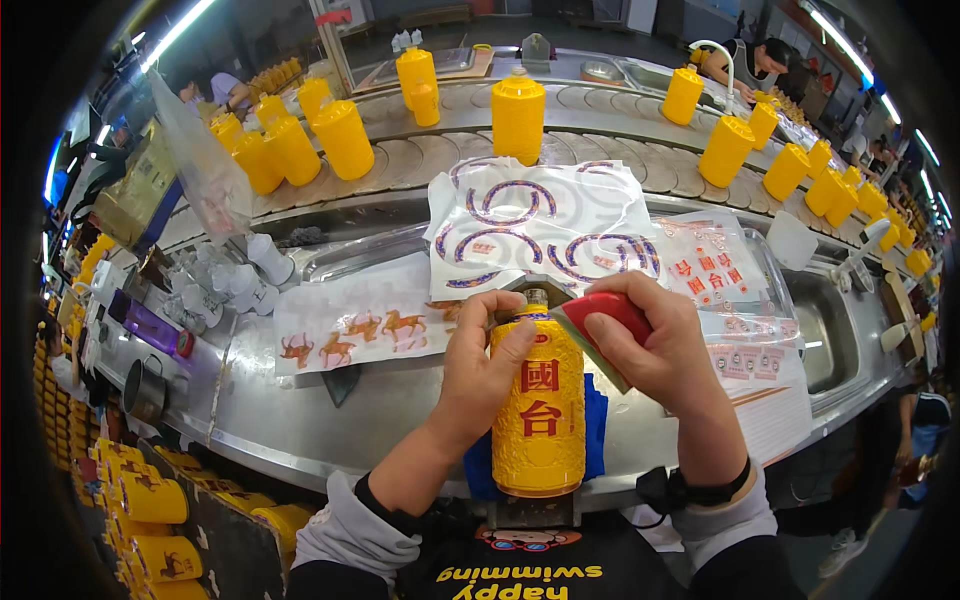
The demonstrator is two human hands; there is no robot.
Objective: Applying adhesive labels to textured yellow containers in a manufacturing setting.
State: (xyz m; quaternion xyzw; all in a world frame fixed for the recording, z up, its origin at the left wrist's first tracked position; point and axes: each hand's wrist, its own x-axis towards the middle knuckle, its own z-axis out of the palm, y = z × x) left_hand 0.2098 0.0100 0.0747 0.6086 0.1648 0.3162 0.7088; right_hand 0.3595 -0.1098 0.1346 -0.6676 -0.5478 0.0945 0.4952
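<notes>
A yellow embossed bottle with red characters lies in front of me on a dark blue cloth, its neck pointing away. My left hand is closed round its shoulder, the thumb on the front face near the neck. In my right hand is a red-handled squeegee with a greenish blade, held tilted beside the bottle's upper right side. Whether the blade touches the bottle I cannot tell. Beyond lie a decal sheet with blue-red curved bands and another sheet with brown deer.
Yellow bottles stand along a slatted conveyor at the back. White bottles and a purple box are at left. Red-character decals and a sink lie right. Another person works at the far right.
</notes>
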